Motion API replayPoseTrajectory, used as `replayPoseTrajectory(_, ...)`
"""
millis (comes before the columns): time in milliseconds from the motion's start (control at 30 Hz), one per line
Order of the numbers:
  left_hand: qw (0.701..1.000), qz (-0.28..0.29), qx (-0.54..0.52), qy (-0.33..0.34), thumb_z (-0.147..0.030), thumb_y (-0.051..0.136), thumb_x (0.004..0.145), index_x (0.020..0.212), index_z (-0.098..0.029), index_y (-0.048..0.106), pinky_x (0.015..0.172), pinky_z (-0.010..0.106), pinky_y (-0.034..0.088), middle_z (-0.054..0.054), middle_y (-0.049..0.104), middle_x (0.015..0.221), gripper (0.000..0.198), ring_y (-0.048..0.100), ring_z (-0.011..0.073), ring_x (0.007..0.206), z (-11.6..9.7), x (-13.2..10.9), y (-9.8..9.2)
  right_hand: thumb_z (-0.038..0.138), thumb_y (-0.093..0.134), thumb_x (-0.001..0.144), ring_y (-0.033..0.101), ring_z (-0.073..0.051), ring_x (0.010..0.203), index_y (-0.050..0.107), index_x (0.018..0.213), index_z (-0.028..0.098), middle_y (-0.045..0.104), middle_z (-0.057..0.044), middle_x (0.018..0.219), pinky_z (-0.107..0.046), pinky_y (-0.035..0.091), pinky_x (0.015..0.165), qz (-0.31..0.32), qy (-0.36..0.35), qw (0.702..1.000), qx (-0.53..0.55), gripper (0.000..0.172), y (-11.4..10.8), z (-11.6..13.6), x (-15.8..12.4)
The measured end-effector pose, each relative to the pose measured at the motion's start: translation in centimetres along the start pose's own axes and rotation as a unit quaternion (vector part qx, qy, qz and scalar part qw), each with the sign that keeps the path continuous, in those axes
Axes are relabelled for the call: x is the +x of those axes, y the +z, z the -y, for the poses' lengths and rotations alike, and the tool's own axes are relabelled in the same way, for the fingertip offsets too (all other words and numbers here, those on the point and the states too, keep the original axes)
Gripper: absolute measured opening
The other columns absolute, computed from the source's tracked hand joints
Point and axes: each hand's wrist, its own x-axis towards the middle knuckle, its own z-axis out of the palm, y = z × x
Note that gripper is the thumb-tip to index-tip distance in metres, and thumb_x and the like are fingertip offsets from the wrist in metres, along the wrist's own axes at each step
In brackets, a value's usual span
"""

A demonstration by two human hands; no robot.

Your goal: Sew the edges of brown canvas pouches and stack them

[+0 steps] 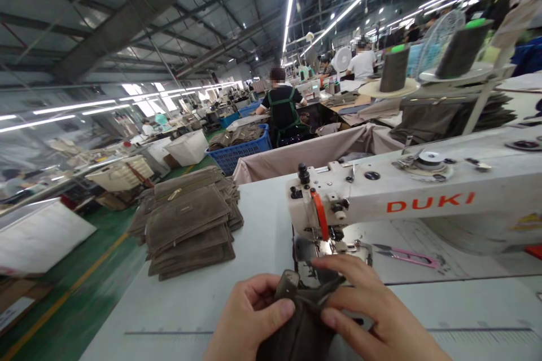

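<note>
A dark grey-brown fabric piece (302, 327) is bunched between my hands in front of a white sewing machine (364, 194). My left hand (256, 316) pinches its folded left edge between thumb and fingers. On the right side, the thumb and lower fingers of my right hand (368, 307) grip the cloth, while the index finger reaches toward the needle plate. Part of the cloth lies beside the presser foot area; its lower end leaves the view. Left of the machine, a stack of similar fabric pieces (188, 217) rests on the pale table (254, 237).
Pink-handled thread snips (410, 256) lie under the machine arm. Behind the table are a fabric-lined bin (313, 155) and a blue basket (241, 152). A person (282, 104) sits beyond, facing away. Two thread cones (393, 70) stand at the right.
</note>
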Motion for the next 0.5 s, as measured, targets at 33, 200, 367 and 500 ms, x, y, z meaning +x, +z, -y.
replayPoseTrajectory(33, 1.0, -0.003, -0.01, -0.001, -0.04, 0.087, 0.062, 0.085, -0.013, 0.071, 0.072, 0.028, 0.05, 0.007, 0.071, 0.079, 0.038, 0.066, 0.0197, 0.075, 0.1, -0.1, 0.1, 0.032, 0.06, 0.091, 0.056, -0.026, 0.115, 0.072, 0.082, 0.029, 0.064, -0.003, 0.12, -0.043, 0.049, 0.096, 0.008, -0.006, 1.0, 0.01, 0.016, -0.1, 0.0, -0.1)
replayPoseTrajectory(200, 0.999, -0.016, -0.05, -0.004, -0.04, 0.086, 0.063, 0.083, -0.013, 0.071, 0.061, 0.022, 0.045, 0.005, 0.069, 0.073, 0.037, 0.061, 0.0142, 0.064, 0.0, -0.7, 0.2, 0.027, 0.062, 0.088, 0.068, -0.014, 0.085, 0.069, 0.081, 0.029, 0.072, 0.004, 0.093, -0.021, 0.053, 0.077, 0.022, 0.035, 0.998, 0.055, 0.01, -0.5, 0.7, -0.6)
replayPoseTrajectory(367, 0.999, -0.048, -0.017, 0.001, -0.042, 0.086, 0.062, 0.08, -0.012, 0.072, 0.059, 0.022, 0.043, 0.004, 0.067, 0.07, 0.038, 0.058, 0.0136, 0.062, 0.4, -0.6, 0.2, 0.025, 0.059, 0.086, 0.067, -0.012, 0.072, 0.064, 0.075, 0.028, 0.071, 0.007, 0.081, -0.019, 0.051, 0.066, 0.021, 0.062, 0.997, 0.043, 0.012, -0.5, 1.5, -0.6)
replayPoseTrajectory(500, 0.999, -0.036, 0.022, -0.005, -0.047, 0.083, 0.065, 0.083, -0.011, 0.072, 0.062, 0.024, 0.044, 0.005, 0.066, 0.069, 0.041, 0.058, 0.0153, 0.064, 0.9, -0.7, -0.3, 0.023, 0.059, 0.083, 0.065, -0.012, 0.067, 0.06, 0.072, 0.026, 0.068, 0.008, 0.074, -0.019, 0.048, 0.062, 0.037, 0.085, 0.995, 0.038, 0.012, -0.3, 1.4, -0.7)
